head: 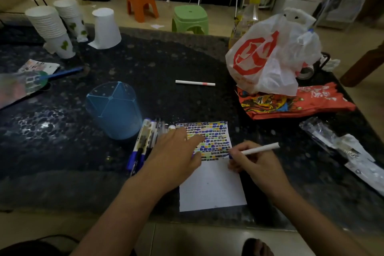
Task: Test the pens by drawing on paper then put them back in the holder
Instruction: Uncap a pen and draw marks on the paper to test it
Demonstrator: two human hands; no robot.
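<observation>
My right hand (252, 160) is pinching a white pen (257, 149), tip down on the paper (212, 185) near the table's (62, 151) front edge. Left hand (174, 151) lies flat, fingers spread, pressing the paper. Blue holder (114, 110) sits just left, spare pens (145, 141) beside it.

Glossy speckled dark stone on the tabletop (187, 58), translucent blue plastic in the holder (114, 110) at nine o'clock of the matt white paper (212, 185), crinkled shiny plastic in the bag (270, 56) at two o'clock, smooth white plastic on the pen (259, 148).
</observation>
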